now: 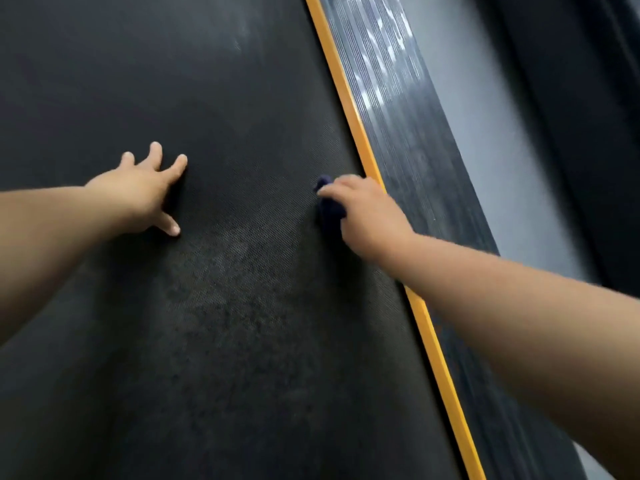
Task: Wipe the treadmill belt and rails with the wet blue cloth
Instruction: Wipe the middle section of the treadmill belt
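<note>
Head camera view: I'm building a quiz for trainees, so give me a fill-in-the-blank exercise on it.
1. The dark blue cloth is held by the ____ hand.
2. The left hand rests with fingers spread on the black textured ____.
3. The stripe between belt and ribbed side rail is coloured ____.

Missing words: right; belt; yellow

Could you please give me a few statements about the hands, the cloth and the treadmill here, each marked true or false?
1. The right hand holds the blue cloth in its grip on the belt. True.
2. The left hand holds a second cloth. False: it is empty, spread flat on the belt.
3. The cloth lies on the ribbed rail. False: it is on the belt, beside the yellow strip.
4. The yellow strip runs between belt and ribbed rail. True.
</note>
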{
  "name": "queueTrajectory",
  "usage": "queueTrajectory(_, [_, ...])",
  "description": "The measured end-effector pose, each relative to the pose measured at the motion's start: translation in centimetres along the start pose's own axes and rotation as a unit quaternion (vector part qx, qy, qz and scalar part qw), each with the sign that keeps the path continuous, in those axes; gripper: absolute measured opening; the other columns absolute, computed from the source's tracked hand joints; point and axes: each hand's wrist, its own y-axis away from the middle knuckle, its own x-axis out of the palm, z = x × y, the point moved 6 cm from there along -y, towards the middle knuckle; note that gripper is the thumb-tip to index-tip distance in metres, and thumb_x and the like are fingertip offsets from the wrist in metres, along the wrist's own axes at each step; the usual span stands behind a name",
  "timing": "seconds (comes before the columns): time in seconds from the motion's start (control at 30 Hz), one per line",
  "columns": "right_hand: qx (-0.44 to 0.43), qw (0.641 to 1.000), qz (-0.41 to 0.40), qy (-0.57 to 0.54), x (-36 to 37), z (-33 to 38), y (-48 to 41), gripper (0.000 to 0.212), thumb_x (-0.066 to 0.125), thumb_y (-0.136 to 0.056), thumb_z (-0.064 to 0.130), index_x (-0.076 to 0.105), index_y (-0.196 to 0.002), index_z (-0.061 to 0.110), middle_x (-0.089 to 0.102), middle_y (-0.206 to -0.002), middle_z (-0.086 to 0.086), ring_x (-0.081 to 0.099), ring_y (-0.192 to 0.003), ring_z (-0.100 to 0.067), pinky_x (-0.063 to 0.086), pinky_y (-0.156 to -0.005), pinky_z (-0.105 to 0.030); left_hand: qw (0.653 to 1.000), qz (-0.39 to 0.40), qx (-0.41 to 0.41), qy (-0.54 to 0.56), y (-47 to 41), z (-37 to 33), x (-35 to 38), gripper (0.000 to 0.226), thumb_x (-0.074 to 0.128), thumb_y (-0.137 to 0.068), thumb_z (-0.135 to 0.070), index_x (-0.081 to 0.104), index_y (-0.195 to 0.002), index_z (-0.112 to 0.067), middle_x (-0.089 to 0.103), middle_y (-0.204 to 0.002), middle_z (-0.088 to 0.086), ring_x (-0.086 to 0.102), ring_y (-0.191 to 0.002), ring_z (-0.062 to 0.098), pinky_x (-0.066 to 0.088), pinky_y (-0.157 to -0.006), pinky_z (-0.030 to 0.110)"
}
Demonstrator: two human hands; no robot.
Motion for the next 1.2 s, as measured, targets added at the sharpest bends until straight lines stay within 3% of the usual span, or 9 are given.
queueTrajectory(0.07, [0.058, 0.997, -0.042, -0.001, -1.1, -2.7, -1.8, 0.052, 0.053, -0.084, 0.003, 0.051, -0.132, 0.023, 0.047, -0.135, -0.002, 0.041, -0.118, -0.028, 0.040, -0.094, -0.039, 1.000, -0.010, -0.022, 0.000, 0.8, -0.3, 0.0, 0.111, 0.075, -0.076, -0.045, -0.005, -0.151, -0.034, -0.009, -0.158, 0.008, 0.021, -0.139, 0.042, 0.035, -0.105, 0.053])
queueTrajectory(0.17, [0.064, 0.998, 0.002, 0.006, 0.7, -2.1, -2.1, 0.050, 0.054, -0.086, 0.010, 0.048, -0.134, 0.023, 0.047, -0.133, -0.005, 0.042, -0.122, -0.029, 0.043, -0.096, -0.041, 0.999, 0.021, -0.024, 0.015, 3.3, -1.4, 1.3, 0.108, 0.070, -0.073, -0.058, -0.003, -0.150, -0.038, -0.006, -0.158, 0.014, 0.036, -0.133, 0.039, 0.039, -0.102, 0.044])
queueTrajectory(0.27, [0.051, 0.998, 0.015, -0.038, 2.0, -0.8, 0.2, 0.049, 0.055, -0.086, 0.012, 0.048, -0.133, 0.024, 0.047, -0.133, -0.004, 0.043, -0.121, -0.027, 0.040, -0.098, -0.038, 0.997, 0.057, -0.014, 0.059, 5.7, -2.6, 4.4, 0.122, 0.078, -0.063, -0.059, -0.010, -0.147, -0.043, -0.018, -0.157, 0.006, 0.015, -0.141, 0.045, 0.031, -0.108, 0.050])
queueTrajectory(0.43, [-0.165, 0.982, 0.075, 0.048, 3.0, 1.1, 2.7, 0.041, 0.051, -0.084, 0.008, 0.056, -0.123, 0.019, 0.054, -0.118, -0.007, 0.048, -0.099, -0.030, 0.050, -0.080, -0.046, 0.994, 0.036, -0.021, 0.102, 6.4, -2.9, 6.7, 0.126, 0.083, -0.067, -0.041, -0.016, -0.145, -0.046, -0.030, -0.153, -0.008, -0.008, -0.143, 0.041, 0.034, -0.106, 0.055])
queueTrajectory(0.5, [-0.107, 0.991, 0.001, 0.084, 0.5, -1.0, -1.1, 0.040, 0.046, -0.087, 0.009, 0.053, -0.125, 0.019, 0.052, -0.121, -0.008, 0.046, -0.104, -0.032, 0.049, -0.079, -0.044, 0.994, 0.039, -0.021, 0.105, 6.0, -2.9, 6.6, 0.126, 0.083, -0.067, -0.039, -0.016, -0.145, -0.046, -0.030, -0.153, -0.009, -0.009, -0.143, 0.041, 0.035, -0.105, 0.056])
queueTrajectory(0.7, [0.026, 1.000, -0.001, 0.018, 1.1, -1.9, -3.4, 0.041, 0.050, -0.088, 0.013, 0.052, -0.128, 0.019, 0.049, -0.126, -0.008, 0.044, -0.114, -0.030, 0.041, -0.091, -0.039, 0.995, 0.038, -0.017, 0.090, 5.9, -2.8, 6.7, 0.126, 0.083, -0.067, -0.041, -0.015, -0.145, -0.044, -0.029, -0.154, -0.005, -0.007, -0.142, 0.044, 0.031, -0.106, 0.055])
queueTrajectory(1.0, [-0.027, 0.996, 0.021, -0.087, 4.3, 2.6, 4.9, 0.045, 0.053, -0.079, 0.005, 0.058, -0.121, 0.021, 0.054, -0.122, -0.002, 0.046, -0.107, -0.026, 0.039, -0.093, -0.033, 0.995, 0.058, -0.020, 0.077, 6.2, -3.1, 6.6, 0.125, 0.081, -0.070, -0.042, -0.019, -0.144, -0.044, -0.033, -0.152, -0.004, -0.009, -0.142, 0.044, 0.032, -0.106, 0.055])
queueTrajectory(1.13, [0.044, 0.991, -0.120, -0.033, 1.3, -1.7, -0.2, 0.042, 0.045, -0.078, 0.009, 0.061, -0.116, 0.016, 0.056, -0.116, -0.009, 0.049, -0.101, -0.035, 0.041, -0.087, -0.038, 0.995, 0.054, -0.020, 0.077, 6.1, -3.1, 6.8, 0.124, 0.081, -0.070, -0.040, -0.020, -0.143, -0.045, -0.034, -0.151, -0.005, -0.010, -0.142, 0.043, 0.032, -0.106, 0.054])
queueTrajectory(1.2, [0.062, 0.991, -0.111, 0.030, 1.2, -2.6, -2.0, 0.038, 0.049, -0.085, 0.008, 0.057, -0.122, 0.014, 0.053, -0.120, -0.010, 0.045, -0.104, -0.034, 0.041, -0.083, -0.041, 0.996, 0.055, -0.019, 0.070, 6.1, -2.9, 6.8, 0.124, 0.081, -0.070, -0.041, -0.020, -0.143, -0.046, -0.034, -0.151, -0.006, -0.009, -0.142, 0.043, 0.033, -0.105, 0.054])
